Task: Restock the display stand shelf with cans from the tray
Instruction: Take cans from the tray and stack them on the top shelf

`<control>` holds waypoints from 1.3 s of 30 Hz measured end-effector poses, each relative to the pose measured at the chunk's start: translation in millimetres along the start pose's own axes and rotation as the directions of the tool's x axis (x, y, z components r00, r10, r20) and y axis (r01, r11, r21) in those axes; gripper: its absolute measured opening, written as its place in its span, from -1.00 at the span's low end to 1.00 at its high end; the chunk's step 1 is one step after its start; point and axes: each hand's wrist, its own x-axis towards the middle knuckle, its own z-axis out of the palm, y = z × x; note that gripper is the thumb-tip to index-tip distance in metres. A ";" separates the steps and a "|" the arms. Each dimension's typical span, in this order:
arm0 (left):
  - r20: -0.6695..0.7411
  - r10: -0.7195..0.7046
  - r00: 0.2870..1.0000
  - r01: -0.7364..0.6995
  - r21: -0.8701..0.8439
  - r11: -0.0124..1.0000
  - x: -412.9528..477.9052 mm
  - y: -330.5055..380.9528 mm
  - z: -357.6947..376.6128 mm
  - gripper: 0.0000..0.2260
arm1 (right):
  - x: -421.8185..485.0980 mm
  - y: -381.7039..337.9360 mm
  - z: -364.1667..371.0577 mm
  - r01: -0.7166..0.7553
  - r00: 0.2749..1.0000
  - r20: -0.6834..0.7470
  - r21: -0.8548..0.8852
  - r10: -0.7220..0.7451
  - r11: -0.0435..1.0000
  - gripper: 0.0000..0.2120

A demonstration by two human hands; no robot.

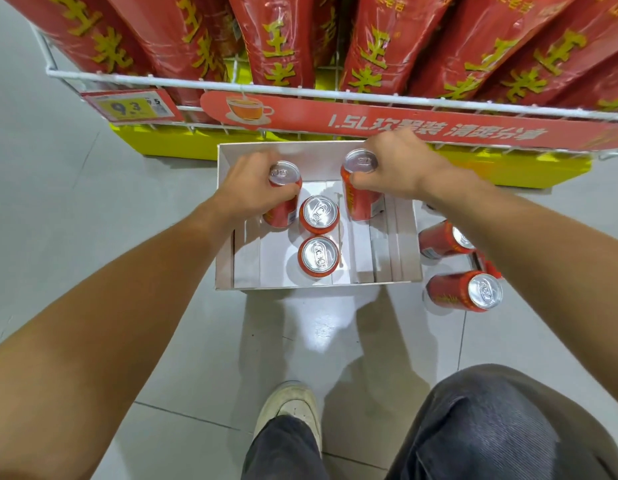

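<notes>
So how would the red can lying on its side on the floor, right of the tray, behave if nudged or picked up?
The lying can rests on its round side on smooth glossy tile, so a nudge would probably roll it. Its tab looks unopened, so it is likely full and fairly heavy for its size. The rigid metal wall should take a firm grip, as the right hand shows on an upright can.

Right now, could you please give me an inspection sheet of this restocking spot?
Surface: grey tiled floor.
Job's things: white tray on the floor; two red cans standing in it.
Clutter: two cans lying on the floor, right of the tray.
Hands: left hand and right hand each grip an upright can.
Cables: nothing seen.
Surroundings: wire display stand with large red bottles; price tag.
</notes>
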 end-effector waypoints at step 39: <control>0.107 0.178 0.978 -0.147 -0.245 0.958 -49.2 118.9 -165.1 -0.82 | -91.8 -51.4 -136.4 0.169 0.980 -0.187 0.572 -0.073 0.802 -0.48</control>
